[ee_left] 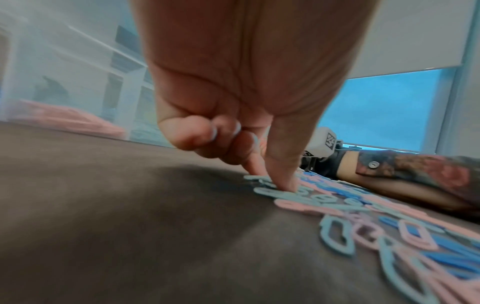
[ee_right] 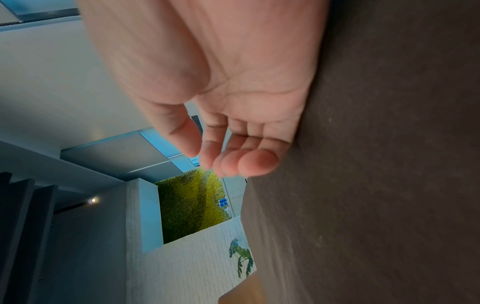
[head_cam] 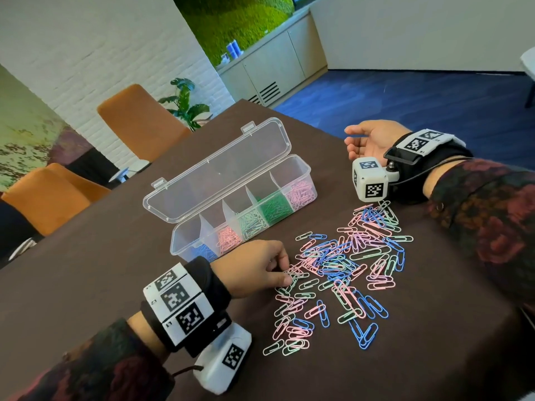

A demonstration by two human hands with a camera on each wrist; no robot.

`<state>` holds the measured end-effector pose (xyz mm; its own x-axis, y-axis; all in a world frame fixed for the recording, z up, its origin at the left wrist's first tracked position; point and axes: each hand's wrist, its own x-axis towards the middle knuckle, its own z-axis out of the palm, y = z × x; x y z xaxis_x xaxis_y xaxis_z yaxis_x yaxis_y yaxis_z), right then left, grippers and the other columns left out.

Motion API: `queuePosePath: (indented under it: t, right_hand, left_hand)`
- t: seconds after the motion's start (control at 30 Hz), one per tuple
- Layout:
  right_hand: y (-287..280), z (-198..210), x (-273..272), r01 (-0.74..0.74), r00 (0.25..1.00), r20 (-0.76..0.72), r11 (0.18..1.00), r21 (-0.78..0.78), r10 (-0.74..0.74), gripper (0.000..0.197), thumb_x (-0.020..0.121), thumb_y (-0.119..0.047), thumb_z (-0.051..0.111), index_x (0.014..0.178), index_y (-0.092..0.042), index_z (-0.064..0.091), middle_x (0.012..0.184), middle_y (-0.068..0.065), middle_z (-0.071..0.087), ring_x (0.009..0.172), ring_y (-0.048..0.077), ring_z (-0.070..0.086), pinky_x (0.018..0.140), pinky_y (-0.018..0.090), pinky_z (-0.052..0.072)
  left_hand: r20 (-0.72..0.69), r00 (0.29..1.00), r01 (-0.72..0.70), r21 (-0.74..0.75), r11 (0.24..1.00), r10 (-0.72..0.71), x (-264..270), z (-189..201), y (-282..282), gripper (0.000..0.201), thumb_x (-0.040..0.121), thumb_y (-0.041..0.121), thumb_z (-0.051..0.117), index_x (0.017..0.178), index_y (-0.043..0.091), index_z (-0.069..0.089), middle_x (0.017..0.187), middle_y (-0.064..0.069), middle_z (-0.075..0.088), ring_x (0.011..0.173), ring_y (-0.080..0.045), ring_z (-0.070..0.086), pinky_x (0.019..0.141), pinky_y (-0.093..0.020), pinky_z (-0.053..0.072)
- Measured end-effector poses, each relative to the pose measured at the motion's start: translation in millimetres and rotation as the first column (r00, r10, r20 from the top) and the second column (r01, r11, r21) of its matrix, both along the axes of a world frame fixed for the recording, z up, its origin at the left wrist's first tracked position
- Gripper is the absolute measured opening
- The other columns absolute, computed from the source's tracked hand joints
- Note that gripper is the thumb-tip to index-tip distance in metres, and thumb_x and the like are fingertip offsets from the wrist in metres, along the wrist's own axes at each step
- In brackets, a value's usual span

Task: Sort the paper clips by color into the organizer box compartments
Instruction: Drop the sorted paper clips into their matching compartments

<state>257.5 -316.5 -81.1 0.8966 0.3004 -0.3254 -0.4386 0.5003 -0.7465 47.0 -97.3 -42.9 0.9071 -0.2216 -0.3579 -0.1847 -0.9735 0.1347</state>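
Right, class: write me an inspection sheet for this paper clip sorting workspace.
Surface: dark brown table.
Job's things: open clear organizer box, five compartments part filled with sorted clips; loose paper clips in pink, blue and pale green.
Clutter: nothing seen.
Grippers: left hand pinching at clips at the pile's edge; right hand resting open, palm up, empty.
Cables: thin black cable at the right wrist.
Surroundings: orange chairs, plant, cabinets.

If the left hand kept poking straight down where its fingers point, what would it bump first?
The left hand would probably first meet the pastel paper clips under its fingertips, at the loose pile's edge, then the brown tablecloth.
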Motion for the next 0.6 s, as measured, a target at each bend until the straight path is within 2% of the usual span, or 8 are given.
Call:
queuePosePath:
  t: [0.13,0.3,0.47,0.6]
  right_hand:
    - [0.3,-0.7,1.0,-0.005,1.000,-0.015,1.000,0.012,0.005,0.011,0.094,-0.016,0.051,0.093,-0.009,0.059,0.080,0.004,0.052,0.061,0.013,0.047,0.046,0.017,0.048]
    - [1.2,-1.4,0.6,0.010,1.000,-0.007,1.000,0.020,-0.010,0.012,0.094,-0.015,0.050,0.097,-0.009,0.060,0.081,0.005,0.052,0.062,0.014,0.047,0.046,0.017,0.048]
    - [0.9,-1.5,0.8,0.009,1.000,-0.008,1.000,0.016,-0.009,0.012,0.094,-0.015,0.049,0.094,-0.009,0.060,0.079,0.005,0.052,0.061,0.014,0.047,0.046,0.017,0.048]
    - [0.4,-2.1,1.6,0.004,1.000,-0.011,1.000,0.022,-0.004,0.012,0.094,-0.016,0.051,0.095,-0.008,0.060,0.080,0.005,0.052,0.061,0.013,0.048,0.047,0.018,0.048]
  left_hand:
    - [-0.070,0.998,-0.002,-0.057,0.998,-0.002,-9.3,-1.4,0.9,0.023,0.085,0.026,0.069,0.076,0.028,0.048,0.057,0.010,0.039,0.051,-0.001,0.040,0.053,-0.015,0.029]
    - [-0.133,0.991,-0.042,-0.146,0.988,0.023,-21.4,0.0,12.5,0.024,0.086,0.027,0.068,0.072,0.028,0.048,0.052,0.014,0.044,0.053,-0.005,0.037,0.055,-0.017,0.030]
    - [-0.095,0.995,-0.053,-0.203,0.978,0.034,-27.9,-0.1,20.5,0.022,0.089,0.025,0.064,0.074,0.024,0.048,0.053,0.017,0.046,0.054,-0.005,0.035,0.056,-0.019,0.031]
    - [-0.064,0.998,0.000,-0.224,0.975,-0.015,-29.3,-0.5,17.4,0.024,0.091,0.024,0.061,0.073,0.024,0.045,0.055,0.016,0.044,0.056,-0.007,0.034,0.057,-0.021,0.031]
